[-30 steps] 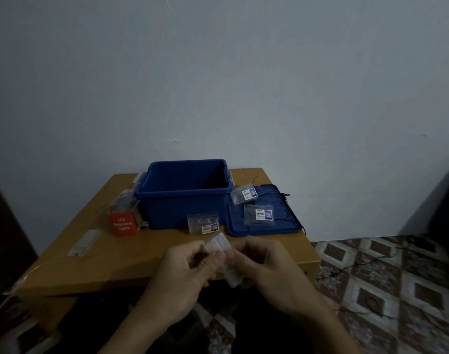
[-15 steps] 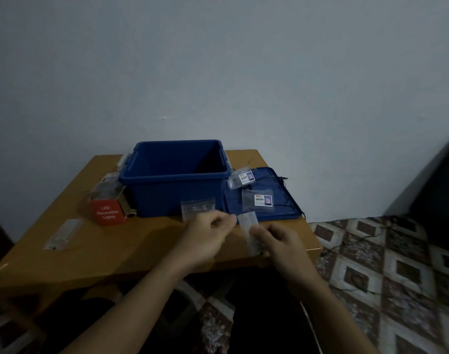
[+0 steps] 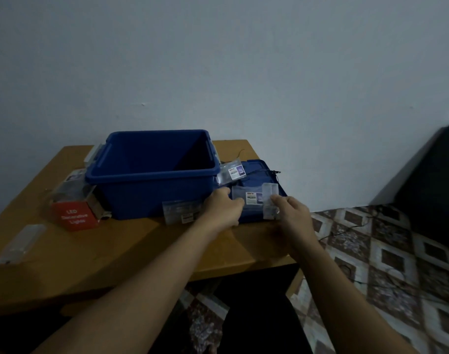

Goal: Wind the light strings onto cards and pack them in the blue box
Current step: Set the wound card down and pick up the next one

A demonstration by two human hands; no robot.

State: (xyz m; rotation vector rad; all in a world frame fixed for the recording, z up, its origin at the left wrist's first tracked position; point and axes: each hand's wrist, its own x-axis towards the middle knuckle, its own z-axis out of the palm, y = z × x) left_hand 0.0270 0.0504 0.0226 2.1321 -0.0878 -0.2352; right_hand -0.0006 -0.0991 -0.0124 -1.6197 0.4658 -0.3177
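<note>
The open blue box (image 3: 151, 172) stands on the wooden table (image 3: 116, 251), with its blue lid (image 3: 269, 172) lying flat to its right. My right hand (image 3: 292, 215) pinches a clear plastic card (image 3: 269, 198) upright over the lid's front edge. My left hand (image 3: 223, 208) reaches beside it, thumb and fingers closing on the left edge of a labelled clear packet (image 3: 251, 198) that lies on the lid. A second labelled packet (image 3: 231, 172) leans at the box's right corner. A third packet (image 3: 180, 213) rests against the box's front wall.
A red LED lights carton (image 3: 75, 218) sits left of the box, with a clear strip (image 3: 18, 241) near the table's left edge. Thin dark wire (image 3: 346, 231) trails over the patterned floor tiles on the right, beside a dark object (image 3: 435, 187) by the wall.
Both hands moved forward from the table's front edge to the lid. The right hand carried the clear card along; the left let go of it and reached to the packet on the lid.
</note>
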